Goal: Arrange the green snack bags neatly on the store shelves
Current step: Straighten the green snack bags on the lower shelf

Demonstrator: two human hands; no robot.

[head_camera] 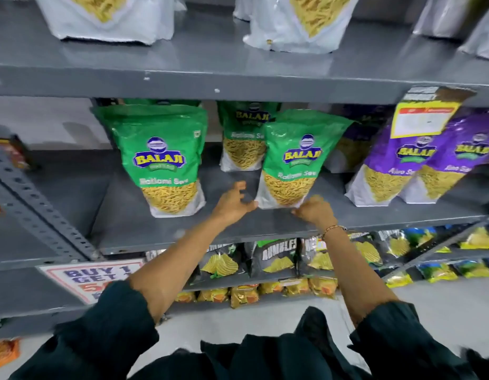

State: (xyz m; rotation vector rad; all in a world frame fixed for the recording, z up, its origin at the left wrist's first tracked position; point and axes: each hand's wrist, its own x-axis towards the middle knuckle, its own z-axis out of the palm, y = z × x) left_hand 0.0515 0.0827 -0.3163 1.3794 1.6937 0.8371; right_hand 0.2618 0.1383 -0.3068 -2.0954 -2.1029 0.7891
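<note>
Three green snack bags stand on the grey middle shelf (pixel 144 229). The left green bag (pixel 162 157) stands upright, with more green packaging behind it. A second green bag (pixel 244 135) stands further back. The front right green bag (pixel 295 163) stands near the shelf's front, leaning slightly. My left hand (pixel 232 202) is at its lower left corner, fingers spread, thumb touching the bag's edge. My right hand (pixel 316 211) is at its lower right corner, fingers curled against the base. Whether either hand truly grips the bag is unclear.
Purple snack bags (pixel 402 165) stand to the right on the same shelf, a yellow price tag (pixel 424 119) hanging above them. White bags (pixel 300 23) fill the upper shelf. Dark chip bags (pixel 276 259) and orange packets sit on lower shelves. A slotted grey upright (pixel 37 209) is left.
</note>
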